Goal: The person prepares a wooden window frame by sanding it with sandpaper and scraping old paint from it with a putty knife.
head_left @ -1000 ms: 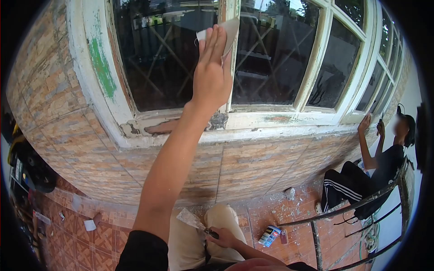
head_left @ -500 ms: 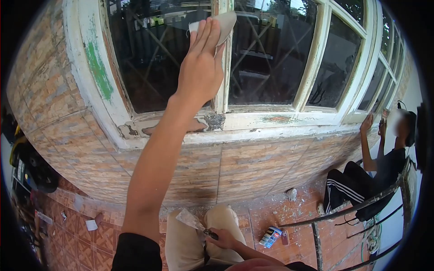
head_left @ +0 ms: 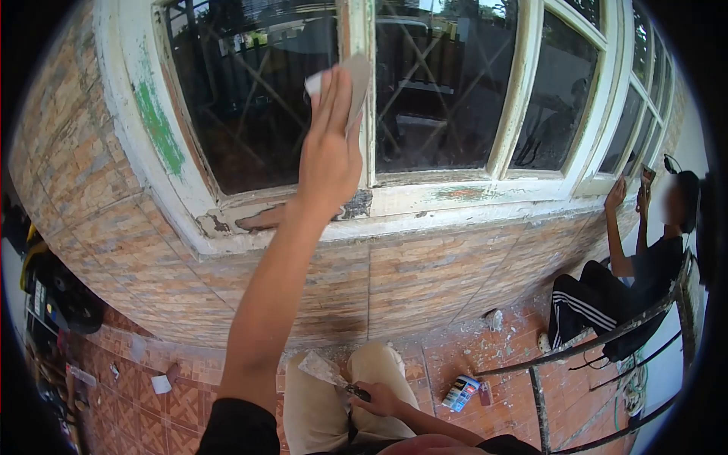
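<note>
My left hand (head_left: 330,148) is raised to the window with its fingers pressed together over a folded sheet of sandpaper (head_left: 359,82). The sheet lies against the upright white window bar (head_left: 356,34), whose paint is worn, between two dark panes. A pale edge of the sheet sticks out left of my fingers. Low down, my right hand (head_left: 379,400) rests by my thigh, closed around the dark handle of a scraper (head_left: 322,368). Its wide, whitish-smeared blade lies over my beige trouser leg.
At the right a co-worker (head_left: 656,265) sits with both hands at the frame. A metal railing (head_left: 538,409) curves across the lower right. On the tiled floor stand a blue-white can (head_left: 460,394), paint flakes and a white scrap (head_left: 161,384). A dark machine (head_left: 61,296) stands left.
My left hand has slid down along the window bar with the sandpaper. The view has shifted slightly. My right hand keeps hold of the scraper in the same place.
</note>
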### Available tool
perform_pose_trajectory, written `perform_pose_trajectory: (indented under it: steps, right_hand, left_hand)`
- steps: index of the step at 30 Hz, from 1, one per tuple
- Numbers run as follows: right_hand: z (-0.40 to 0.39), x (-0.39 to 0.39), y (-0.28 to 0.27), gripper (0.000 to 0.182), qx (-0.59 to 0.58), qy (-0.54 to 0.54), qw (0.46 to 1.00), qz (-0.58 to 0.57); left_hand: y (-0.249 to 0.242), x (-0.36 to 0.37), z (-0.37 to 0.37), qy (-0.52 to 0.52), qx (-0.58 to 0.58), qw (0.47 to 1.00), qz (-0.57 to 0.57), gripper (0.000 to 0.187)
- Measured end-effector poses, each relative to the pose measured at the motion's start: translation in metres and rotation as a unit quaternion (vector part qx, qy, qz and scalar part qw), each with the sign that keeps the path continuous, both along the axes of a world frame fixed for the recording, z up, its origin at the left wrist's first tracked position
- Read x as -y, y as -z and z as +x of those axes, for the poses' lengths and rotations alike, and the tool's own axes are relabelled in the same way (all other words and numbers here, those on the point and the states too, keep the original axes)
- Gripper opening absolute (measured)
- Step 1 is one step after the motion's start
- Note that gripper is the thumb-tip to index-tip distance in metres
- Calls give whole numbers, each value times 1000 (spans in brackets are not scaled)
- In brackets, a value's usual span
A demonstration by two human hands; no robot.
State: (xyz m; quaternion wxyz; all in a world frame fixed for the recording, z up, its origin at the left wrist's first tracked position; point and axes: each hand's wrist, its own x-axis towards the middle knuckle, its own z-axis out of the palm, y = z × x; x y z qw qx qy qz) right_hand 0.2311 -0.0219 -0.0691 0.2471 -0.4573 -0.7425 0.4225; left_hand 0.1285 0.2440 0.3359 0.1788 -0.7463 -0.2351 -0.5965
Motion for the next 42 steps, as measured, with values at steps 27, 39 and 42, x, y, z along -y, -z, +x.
perform_pose_trajectory:
  steps: [27,39,42]
  right_hand:
    - [2,0,-1,34,-4,-2,1000,-30]
    - [2,0,4,33,-22,12,1000,-17]
    - [0,0,3,46,-31,4,999,-21]
  left_hand:
    - [-97,-9,15,32,88,995,20,46]
    - [-47,-24,10,-54,27,995,85,52]
    - [-117,-20,12,-58,56,994,78,46]
